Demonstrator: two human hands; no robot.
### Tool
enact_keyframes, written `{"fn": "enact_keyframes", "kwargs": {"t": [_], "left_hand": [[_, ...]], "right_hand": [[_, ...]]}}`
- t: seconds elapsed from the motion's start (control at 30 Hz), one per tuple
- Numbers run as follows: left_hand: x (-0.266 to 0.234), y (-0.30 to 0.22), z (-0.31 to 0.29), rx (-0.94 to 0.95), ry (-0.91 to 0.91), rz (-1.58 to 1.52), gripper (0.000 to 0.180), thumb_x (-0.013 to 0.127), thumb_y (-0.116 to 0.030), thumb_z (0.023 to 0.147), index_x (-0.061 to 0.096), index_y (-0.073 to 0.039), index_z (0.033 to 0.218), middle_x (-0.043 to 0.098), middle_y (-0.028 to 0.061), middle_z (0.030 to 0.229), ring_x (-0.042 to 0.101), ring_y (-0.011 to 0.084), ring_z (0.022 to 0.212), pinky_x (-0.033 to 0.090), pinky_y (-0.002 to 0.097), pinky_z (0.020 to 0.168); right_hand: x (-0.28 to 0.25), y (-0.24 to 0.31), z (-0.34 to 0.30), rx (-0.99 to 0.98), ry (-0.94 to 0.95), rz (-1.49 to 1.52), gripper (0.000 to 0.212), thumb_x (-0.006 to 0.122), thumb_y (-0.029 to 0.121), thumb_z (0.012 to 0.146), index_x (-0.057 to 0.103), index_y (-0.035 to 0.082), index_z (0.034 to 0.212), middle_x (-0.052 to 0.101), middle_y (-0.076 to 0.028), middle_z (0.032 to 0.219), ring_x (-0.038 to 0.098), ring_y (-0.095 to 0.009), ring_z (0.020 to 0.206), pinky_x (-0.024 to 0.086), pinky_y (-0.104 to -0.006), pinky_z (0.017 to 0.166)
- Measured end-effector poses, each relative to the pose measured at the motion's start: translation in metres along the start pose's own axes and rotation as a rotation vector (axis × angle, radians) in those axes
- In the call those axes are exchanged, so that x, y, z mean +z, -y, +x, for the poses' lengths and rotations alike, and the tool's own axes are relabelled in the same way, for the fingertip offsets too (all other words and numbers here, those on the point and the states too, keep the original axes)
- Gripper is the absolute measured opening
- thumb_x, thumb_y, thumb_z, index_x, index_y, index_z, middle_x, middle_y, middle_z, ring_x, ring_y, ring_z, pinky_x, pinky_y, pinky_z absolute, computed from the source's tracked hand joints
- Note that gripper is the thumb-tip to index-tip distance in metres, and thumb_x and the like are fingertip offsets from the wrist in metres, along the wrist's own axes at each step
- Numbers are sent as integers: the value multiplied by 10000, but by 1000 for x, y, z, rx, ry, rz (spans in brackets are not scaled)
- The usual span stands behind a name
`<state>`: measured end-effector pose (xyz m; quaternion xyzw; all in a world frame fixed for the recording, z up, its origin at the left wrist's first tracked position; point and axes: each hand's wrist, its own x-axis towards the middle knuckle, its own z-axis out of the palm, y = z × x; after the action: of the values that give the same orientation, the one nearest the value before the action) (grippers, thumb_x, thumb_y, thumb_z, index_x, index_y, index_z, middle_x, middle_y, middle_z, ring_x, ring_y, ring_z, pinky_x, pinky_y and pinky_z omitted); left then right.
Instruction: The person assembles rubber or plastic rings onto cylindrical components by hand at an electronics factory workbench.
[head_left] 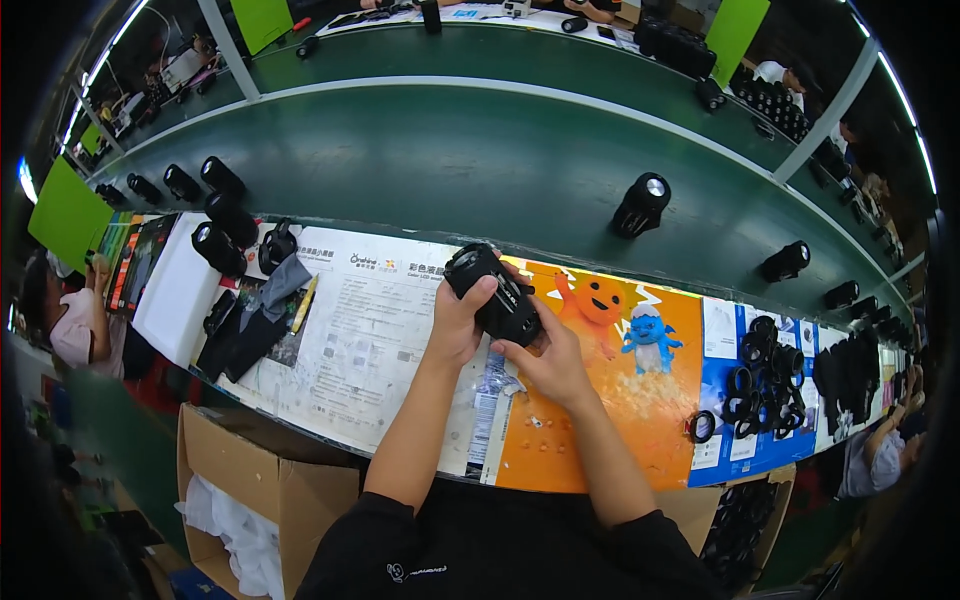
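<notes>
Both hands are curled around a black round thing (507, 308), shaped like a fat can, and it leans with its top end up and to the left. The left hand (460, 315) grips its top part with the thumb across it, and the right hand (552, 358) grips the low end. It is over the middle of the bench (320, 437), closer to the far edge than the near edge, where a white sheet (340, 375) meets an orange sheet (560, 430). If the fingers got loose, it could slip, because it looks smooth, and then it might bump down and roll, because it is round. A wide push to the right could knock the pile of black rings (762, 335) near the right end of the bench. The underside of the black thing is hidden, and so are most fingertips behind it. I can't tell if it touches the bench. The far right end of the bench is bent, dark and hard to see.
</notes>
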<state>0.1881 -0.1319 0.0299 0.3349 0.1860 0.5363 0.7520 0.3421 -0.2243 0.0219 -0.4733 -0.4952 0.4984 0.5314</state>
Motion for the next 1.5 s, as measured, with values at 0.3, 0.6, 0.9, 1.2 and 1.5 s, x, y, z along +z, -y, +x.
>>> {"fn": "enact_keyframes", "kwargs": {"t": [0.3, 0.6, 0.9, 1.2, 1.5], "left_hand": [[-21, -4, 1, 150, -66, 0, 603, 912, -332, 947, 604, -53, 1384, 741, 124, 1207, 770, 284, 1135, 659, 442, 1019], [-12, 6, 0, 92, 111, -113, 716, 983, -381, 871, 612, -56, 1390, 746, 109, 1169, 784, 269, 1079, 672, 421, 978], [-5, 12, -3, 93, 53, -70, 627, 948, -339, 907, 617, -46, 1352, 744, 120, 1148, 778, 266, 1054, 668, 405, 958], [-42, 28, 2, 16, 23, -107, 576, 865, -355, 966, 599, -67, 1387, 700, 99, 1195, 732, 266, 1107, 645, 437, 996], [-16, 20, 0, -12, 52, 129, 564, 866, -357, 962, 604, -42, 1350, 710, 125, 1154, 745, 281, 1056, 621, 427, 1003]], "right_hand": [[14, -1, 0, -274, -104, -503, 892, 964, 224, 912, 491, -60, 1614, 671, -283, 1440, 720, -395, 1307, 583, -445, 1093], [13, -13, -10, -65, -37, -64, 861, 942, 64, 930, 443, -142, 1601, 632, -187, 1495, 658, -241, 1370, 545, -394, 1188], [16, -22, -13, -116, -68, -41, 816, 937, 51, 926, 474, -122, 1575, 651, -165, 1462, 661, -222, 1349, 549, -376, 1171], [7, -17, -3, -180, -31, -322, 878, 920, 462, 941, 553, -15, 1580, 725, -230, 1371, 730, -350, 1260, 577, -455, 1076], [-159, 74, -154, -62, -572, -885, 269, 826, 234, 1021, 778, 36, 1197, 740, -142, 1174, 717, -338, 1082, 578, -442, 958]]}}
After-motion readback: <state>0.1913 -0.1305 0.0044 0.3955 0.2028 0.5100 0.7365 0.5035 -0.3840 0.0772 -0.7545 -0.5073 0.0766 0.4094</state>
